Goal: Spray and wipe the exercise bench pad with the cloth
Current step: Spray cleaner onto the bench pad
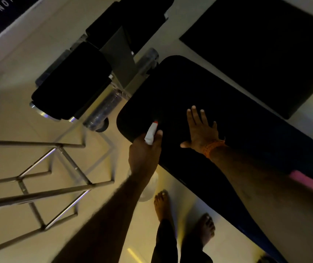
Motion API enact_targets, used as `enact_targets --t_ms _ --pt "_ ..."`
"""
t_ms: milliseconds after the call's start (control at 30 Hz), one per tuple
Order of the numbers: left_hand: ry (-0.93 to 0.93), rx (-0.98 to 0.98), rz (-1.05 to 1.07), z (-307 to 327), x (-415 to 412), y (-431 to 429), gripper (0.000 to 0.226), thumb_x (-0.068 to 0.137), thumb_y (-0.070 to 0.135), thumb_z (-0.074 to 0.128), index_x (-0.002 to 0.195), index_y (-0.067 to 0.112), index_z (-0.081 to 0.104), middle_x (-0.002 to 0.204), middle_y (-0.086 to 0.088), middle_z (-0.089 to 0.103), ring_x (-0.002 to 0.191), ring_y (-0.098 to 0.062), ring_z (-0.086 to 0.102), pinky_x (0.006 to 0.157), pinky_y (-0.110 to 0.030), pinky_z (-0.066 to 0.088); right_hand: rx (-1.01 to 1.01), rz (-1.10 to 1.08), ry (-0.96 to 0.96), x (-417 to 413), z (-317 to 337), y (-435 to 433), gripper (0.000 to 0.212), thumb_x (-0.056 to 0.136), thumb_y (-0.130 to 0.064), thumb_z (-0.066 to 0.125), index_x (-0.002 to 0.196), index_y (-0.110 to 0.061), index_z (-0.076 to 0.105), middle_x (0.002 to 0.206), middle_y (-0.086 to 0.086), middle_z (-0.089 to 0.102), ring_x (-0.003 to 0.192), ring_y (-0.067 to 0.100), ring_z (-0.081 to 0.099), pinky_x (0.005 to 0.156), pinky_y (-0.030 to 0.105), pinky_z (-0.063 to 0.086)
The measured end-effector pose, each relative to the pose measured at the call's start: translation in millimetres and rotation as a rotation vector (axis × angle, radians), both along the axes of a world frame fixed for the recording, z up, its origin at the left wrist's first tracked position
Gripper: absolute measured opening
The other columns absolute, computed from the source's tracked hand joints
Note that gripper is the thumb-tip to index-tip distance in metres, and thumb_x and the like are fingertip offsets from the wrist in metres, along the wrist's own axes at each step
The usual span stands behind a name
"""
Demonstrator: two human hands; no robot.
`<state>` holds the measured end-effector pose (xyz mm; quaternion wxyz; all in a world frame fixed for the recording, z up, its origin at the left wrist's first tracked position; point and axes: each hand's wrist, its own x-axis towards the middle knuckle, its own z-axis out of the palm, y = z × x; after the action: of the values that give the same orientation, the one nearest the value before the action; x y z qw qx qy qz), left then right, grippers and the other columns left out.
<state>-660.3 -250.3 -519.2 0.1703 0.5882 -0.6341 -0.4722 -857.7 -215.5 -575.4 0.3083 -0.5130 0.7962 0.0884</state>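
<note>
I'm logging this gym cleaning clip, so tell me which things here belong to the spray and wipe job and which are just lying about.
Part of the job:
bench pad
spray bottle, held in the left hand
right hand, flat on the pad; no cloth visible under it

Just lying about:
foam rollers
metal rack
floor mat
pink item by the pad's edge
</note>
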Motion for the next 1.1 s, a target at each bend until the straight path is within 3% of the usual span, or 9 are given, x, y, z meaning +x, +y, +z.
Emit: enact_targets --t_ms 133,233,300,367,500,667,833,1000,1100 --pt "0.061 -0.005 -0.043 3 -41 -20 0.029 0.097 0.044 0.066 0.118 0.025 0.068 0.095 0.011 0.066 0.097 -0.015 0.068 0.091 -0.038 0.057 -0.033 0.003 -0.023 -8 1 2 0.132 0.080 -0.057 0.080 0.163 -0.018 -0.014 0.172 0.000 -0.021 0.160 0.028 -0.012 0.123 0.065 0.020" --pt "-0.012 -0.011 -0.145 5 -71 -27 0.013 0.098 0.039 0.067 0.103 0.028 0.063 0.083 0.016 0.060 0.082 -0.005 0.065 0.074 -0.021 0.050 -0.119 -0.064 -0.033 -22 1 12 0.130 0.078 -0.051 0.083 0.164 -0.016 -0.008 0.173 0.003 -0.014 0.160 0.028 -0.004 0.124 0.060 0.026" --pt "-0.026 -0.057 -0.193 2 -88 -24 0.014 0.098 0.038 0.068 0.096 0.031 0.055 0.076 0.018 0.056 0.065 0.009 0.056 0.063 -0.007 0.040 -0.149 -0.202 -0.006 -37 -2 32 0.129 0.079 -0.054 0.081 0.164 -0.015 -0.007 0.173 0.006 -0.013 0.160 0.029 -0.006 0.124 0.063 0.020" --pt "-0.045 -0.058 -0.236 3 -101 -16 0.012 0.098 0.038 0.068 0.095 0.031 0.059 0.073 0.020 0.054 0.059 0.015 0.056 0.057 -0.002 0.040 -0.128 -0.336 0.011 -50 -6 60 0.128 0.081 -0.063 0.075 0.164 -0.015 -0.010 0.172 0.006 -0.017 0.160 0.028 -0.011 0.124 0.067 0.010" --pt "-0.098 -0.083 -0.334 2 -123 10 0.024 0.096 0.044 0.068 0.103 0.021 0.074 0.077 0.009 0.067 0.071 -0.005 0.066 0.061 -0.016 0.045 -0.129 -0.469 0.037 -61 -12 115 0.125 0.082 -0.072 0.066 0.164 -0.014 -0.010 0.172 0.006 -0.019 0.160 0.028 -0.013 0.123 0.067 0.007" --pt "-0.143 -0.091 -0.491 -8 -137 44 0.028 0.095 0.049 0.064 0.107 0.025 0.075 0.082 0.005 0.072 0.073 -0.009 0.065 0.066 -0.022 0.050 -0.146 -0.590 0.053 -55 -13 158 0.123 0.084 -0.072 0.064 0.164 -0.013 -0.008 0.172 0.006 -0.018 0.160 0.026 -0.012 0.125 0.064 0.007" --pt "-0.126 -0.059 -0.585 -8 -140 73 0.036 0.091 0.058 0.059 0.110 0.031 0.074 0.077 0.006 0.069 0.077 -0.013 0.068 0.077 -0.038 0.057 -0.140 -0.641 0.037 -42 -10 191 0.119 0.087 -0.069 0.064 0.164 -0.015 -0.009 0.172 0.003 -0.019 0.160 0.024 -0.013 0.127 0.060 0.008" --pt "-0.133 -0.055 -0.517 -5 -129 87 0.031 0.092 0.048 0.069 0.076 0.021 0.067 0.063 0.004 0.062 0.066 -0.020 0.067 0.065 -0.037 0.055 -0.117 -0.641 0.027 -30 -7 206 0.114 0.091 -0.065 0.061 0.164 -0.015 -0.010 0.172 0.002 -0.020 0.160 0.024 -0.014 0.127 0.059 0.009" --pt "-0.094 -0.062 -0.454 -4 -112 86 0.022 0.093 0.044 0.070 0.100 0.024 0.075 0.078 0.002 0.072 0.074 -0.014 0.069 0.069 -0.033 0.053 -0.102 -0.640 0.026 -28 -7 203 0.110 0.094 -0.060 0.061 0.164 -0.013 -0.010 0.172 0.004 -0.020 0.160 0.026 -0.014 0.126 0.059 0.008"
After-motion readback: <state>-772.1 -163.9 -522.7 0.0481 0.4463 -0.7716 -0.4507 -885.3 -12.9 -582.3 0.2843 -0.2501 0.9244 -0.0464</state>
